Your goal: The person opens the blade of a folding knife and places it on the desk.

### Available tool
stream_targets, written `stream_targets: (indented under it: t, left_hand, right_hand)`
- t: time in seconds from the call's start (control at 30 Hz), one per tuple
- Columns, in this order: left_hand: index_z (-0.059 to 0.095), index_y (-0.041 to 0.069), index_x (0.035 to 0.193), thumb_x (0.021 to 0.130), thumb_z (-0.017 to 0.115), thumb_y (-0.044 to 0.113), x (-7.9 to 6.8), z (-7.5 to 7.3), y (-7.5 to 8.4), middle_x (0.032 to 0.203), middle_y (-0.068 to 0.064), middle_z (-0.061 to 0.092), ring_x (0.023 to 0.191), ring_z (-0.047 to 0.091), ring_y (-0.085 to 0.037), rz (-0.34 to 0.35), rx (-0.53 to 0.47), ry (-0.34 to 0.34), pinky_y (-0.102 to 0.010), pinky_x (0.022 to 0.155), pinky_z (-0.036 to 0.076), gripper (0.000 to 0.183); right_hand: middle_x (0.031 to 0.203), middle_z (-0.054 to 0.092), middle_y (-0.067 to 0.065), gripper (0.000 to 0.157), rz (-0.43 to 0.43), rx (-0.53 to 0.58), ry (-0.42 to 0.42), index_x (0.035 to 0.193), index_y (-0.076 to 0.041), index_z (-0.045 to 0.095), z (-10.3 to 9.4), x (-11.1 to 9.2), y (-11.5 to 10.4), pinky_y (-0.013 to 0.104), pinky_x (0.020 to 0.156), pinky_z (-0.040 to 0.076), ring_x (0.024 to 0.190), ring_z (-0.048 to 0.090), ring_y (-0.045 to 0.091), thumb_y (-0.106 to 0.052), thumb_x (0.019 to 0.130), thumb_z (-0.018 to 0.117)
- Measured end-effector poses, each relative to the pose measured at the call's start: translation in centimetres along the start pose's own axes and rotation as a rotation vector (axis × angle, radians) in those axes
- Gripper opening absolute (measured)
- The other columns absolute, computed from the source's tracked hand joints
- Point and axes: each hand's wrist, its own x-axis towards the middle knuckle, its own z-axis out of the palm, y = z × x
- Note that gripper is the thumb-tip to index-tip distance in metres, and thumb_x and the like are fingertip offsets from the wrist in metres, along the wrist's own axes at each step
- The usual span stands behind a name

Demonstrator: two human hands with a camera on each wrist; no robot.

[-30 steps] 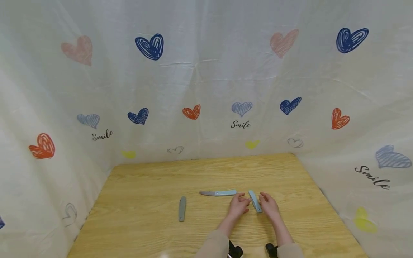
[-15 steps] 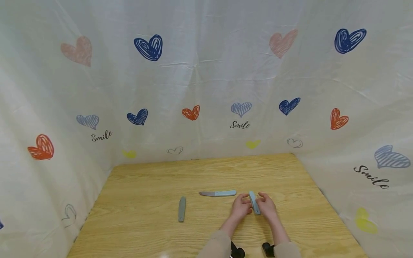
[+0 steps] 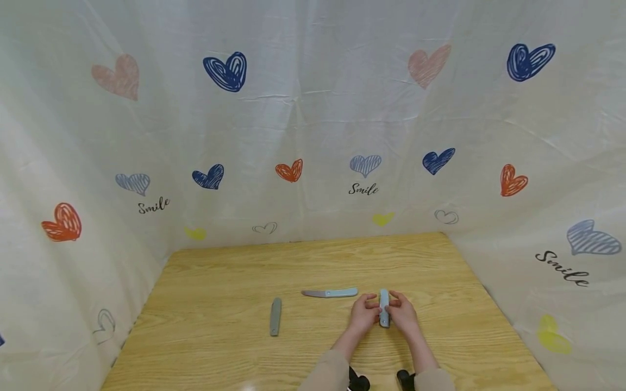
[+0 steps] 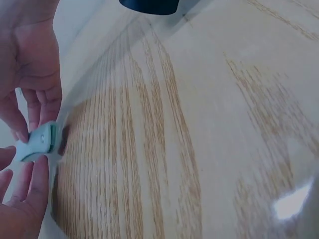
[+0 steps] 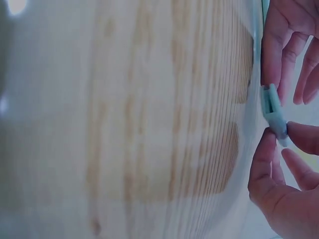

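Note:
A light blue folding knife (image 3: pixel 384 307), folded, is upright in line with my forearms between my two hands. My right hand (image 3: pixel 404 314) pinches it between thumb and fingers; the grip shows in the right wrist view, where a slot runs along the folding knife (image 5: pixel 272 112). My left hand (image 3: pixel 364 315) is at its left side, its loosely extended fingers (image 4: pixel 39 177) at the handle's edge. To the left lies another light blue folding knife (image 3: pixel 341 292) with its blade out. Farther left is a grey-green folded knife (image 3: pixel 276 316).
All of this is on a wood-grain table (image 3: pixel 220 293). A white curtain (image 3: pixel 313 119) printed with hearts hangs behind and along both sides. Black wrist cameras (image 3: pixel 358 382) sit on the inner sides of my wrists.
The folding knife between my hands has turned from slanting to nearly straight. My right hand has moved left and taken hold of it. The other two knives stay put.

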Motion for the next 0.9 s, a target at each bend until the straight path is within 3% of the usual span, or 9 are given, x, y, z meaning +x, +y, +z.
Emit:
stream_targets:
  t: [0.27,0.5,0.7,0.9]
  left_hand:
    - [0.058,-0.012,0.117,0.085,0.061,-0.007,0.0,-1.1,0.0,0.079,-0.005,0.062,0.065,0.062,-0.011,-0.029,-0.048,-0.014,-0.029,0.061,0.059,0.033]
    - [0.052,-0.011,0.128,0.09,0.063,-0.004,-0.1,-2.4,0.6,0.089,-0.008,0.06,0.07,0.063,-0.013,-0.011,-0.059,-0.087,-0.036,0.068,0.061,0.041]
    - [0.054,-0.006,0.134,0.093,0.063,0.002,0.0,-3.9,0.9,0.088,-0.005,0.061,0.07,0.063,-0.012,-0.003,-0.029,-0.155,-0.035,0.07,0.06,0.043]
    - [0.057,-0.004,0.132,0.092,0.064,0.001,-0.8,-5.3,2.1,0.088,-0.004,0.06,0.07,0.064,-0.013,-0.009,-0.056,-0.177,-0.042,0.075,0.06,0.041]
  right_hand:
    - [0.109,0.059,0.034,0.052,-0.004,0.101,-0.061,0.137,0.013,0.043,0.1,-0.1,0.4,0.029,0.068,0.054,0.09,0.062,0.027,0.009,0.086,0.056]
    - [0.11,0.061,0.026,0.061,0.006,0.24,-0.156,0.144,0.008,0.038,0.3,-0.8,-0.4,0.033,0.074,0.056,0.092,0.062,0.025,0.01,0.086,0.055]
    - [0.106,0.06,0.02,0.062,-0.012,0.251,-0.202,0.145,0.006,0.038,0.3,-1.2,-1.4,0.031,0.072,0.055,0.088,0.061,0.021,0.01,0.086,0.055]
    - [0.108,0.055,0.019,0.062,-0.06,0.272,-0.324,0.146,0.008,0.034,0.3,-1.7,-2.5,0.031,0.074,0.056,0.088,0.059,0.018,0.005,0.089,0.057]
